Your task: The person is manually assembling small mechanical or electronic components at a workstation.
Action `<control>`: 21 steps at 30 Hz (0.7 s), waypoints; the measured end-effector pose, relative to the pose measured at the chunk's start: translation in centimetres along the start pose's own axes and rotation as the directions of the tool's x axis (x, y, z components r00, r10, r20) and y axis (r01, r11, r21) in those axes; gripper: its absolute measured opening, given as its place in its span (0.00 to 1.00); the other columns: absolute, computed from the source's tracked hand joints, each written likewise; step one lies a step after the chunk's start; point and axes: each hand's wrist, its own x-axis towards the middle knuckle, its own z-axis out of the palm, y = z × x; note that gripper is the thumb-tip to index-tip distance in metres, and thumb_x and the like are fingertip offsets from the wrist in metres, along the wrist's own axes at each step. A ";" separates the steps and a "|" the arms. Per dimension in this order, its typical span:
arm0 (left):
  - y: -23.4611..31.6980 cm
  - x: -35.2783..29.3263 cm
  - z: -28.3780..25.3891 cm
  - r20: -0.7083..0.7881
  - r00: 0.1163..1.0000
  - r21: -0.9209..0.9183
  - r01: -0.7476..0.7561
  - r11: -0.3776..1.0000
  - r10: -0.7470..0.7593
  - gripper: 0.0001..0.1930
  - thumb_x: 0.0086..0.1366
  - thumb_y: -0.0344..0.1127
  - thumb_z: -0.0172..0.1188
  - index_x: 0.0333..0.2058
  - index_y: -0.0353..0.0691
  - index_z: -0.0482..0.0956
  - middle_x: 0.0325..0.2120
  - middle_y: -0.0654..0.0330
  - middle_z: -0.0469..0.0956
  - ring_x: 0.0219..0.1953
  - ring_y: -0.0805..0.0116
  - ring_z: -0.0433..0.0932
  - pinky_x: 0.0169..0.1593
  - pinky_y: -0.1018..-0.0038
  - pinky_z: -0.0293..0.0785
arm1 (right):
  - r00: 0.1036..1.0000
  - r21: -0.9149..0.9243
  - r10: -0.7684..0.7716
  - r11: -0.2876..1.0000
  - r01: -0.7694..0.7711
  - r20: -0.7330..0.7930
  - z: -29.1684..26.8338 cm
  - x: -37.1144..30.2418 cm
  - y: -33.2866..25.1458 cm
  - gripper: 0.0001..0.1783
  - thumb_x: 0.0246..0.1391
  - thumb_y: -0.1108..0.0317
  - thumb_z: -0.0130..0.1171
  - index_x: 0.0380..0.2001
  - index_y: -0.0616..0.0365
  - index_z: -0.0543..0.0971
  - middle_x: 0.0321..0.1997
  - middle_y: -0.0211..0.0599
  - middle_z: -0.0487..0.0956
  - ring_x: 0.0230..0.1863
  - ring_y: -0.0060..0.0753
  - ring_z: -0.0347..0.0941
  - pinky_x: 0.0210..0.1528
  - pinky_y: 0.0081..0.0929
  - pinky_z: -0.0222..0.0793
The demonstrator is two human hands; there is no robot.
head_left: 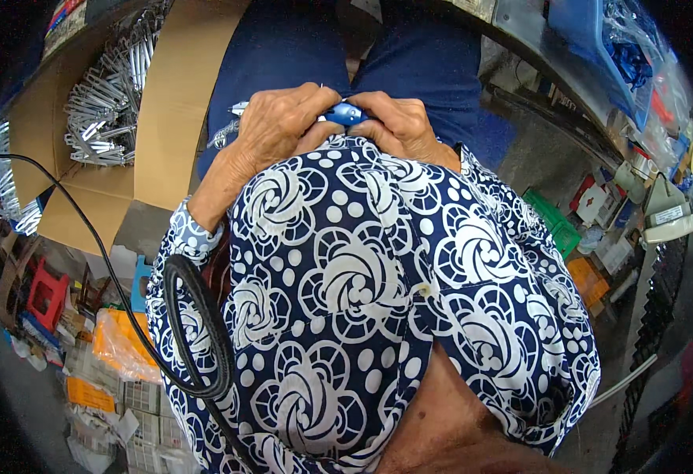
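A small blue piece [346, 114] with a pale section at its left end sits between the two hands, above the lap, its long axis running roughly sideways from one hand to the other. The left hand [283, 118] is curled shut around the pale end; the right hand [400, 122] pinches the blue end between thumb and finger, so neither is clearly nearer. Silvery ends [240, 108] jut out left of the left hand; whether they join the piece is hidden. Farther left stands a cardboard box [184, 87] of silvery metal parts [105, 110]; well right of the right hand is a blue bin [587, 31].
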 end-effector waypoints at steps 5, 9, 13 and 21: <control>-0.3 0.0 -0.1 0.031 0.998 0.012 -0.059 0.998 0.058 0.11 0.55 0.40 0.61 0.33 0.42 0.74 0.20 0.59 0.73 0.22 0.62 0.76 0.25 0.69 0.71 | 0.996 0.043 0.017 0.999 -0.021 0.092 -0.5 0.2 -0.2 0.14 0.44 0.70 0.63 0.35 0.64 0.75 0.24 0.46 0.78 0.24 0.43 0.78 0.25 0.31 0.73; -0.1 -0.2 -0.1 0.035 0.998 0.015 -0.049 0.999 0.049 0.11 0.55 0.40 0.60 0.33 0.41 0.74 0.20 0.58 0.73 0.22 0.62 0.76 0.26 0.69 0.71 | 0.994 0.055 0.000 0.998 -0.006 0.112 -0.5 0.1 0.0 0.14 0.44 0.71 0.62 0.35 0.64 0.75 0.24 0.46 0.78 0.24 0.44 0.78 0.25 0.31 0.73; -0.2 -0.2 0.8 -0.019 0.999 0.020 -0.035 0.999 0.035 0.11 0.55 0.39 0.60 0.34 0.41 0.74 0.21 0.58 0.74 0.22 0.62 0.76 0.26 0.69 0.71 | 0.999 0.015 -0.006 1.000 0.005 0.041 -0.1 -0.5 0.5 0.14 0.44 0.70 0.62 0.35 0.64 0.75 0.24 0.47 0.78 0.24 0.44 0.78 0.25 0.32 0.73; -0.2 -0.1 0.4 -0.025 1.000 0.021 -0.018 1.000 0.019 0.11 0.54 0.40 0.61 0.33 0.41 0.74 0.22 0.58 0.75 0.22 0.61 0.77 0.25 0.69 0.71 | 0.997 -0.012 -0.003 1.000 0.004 0.083 -0.2 -0.4 0.6 0.14 0.46 0.71 0.61 0.37 0.67 0.76 0.27 0.47 0.80 0.25 0.35 0.79 0.26 0.25 0.74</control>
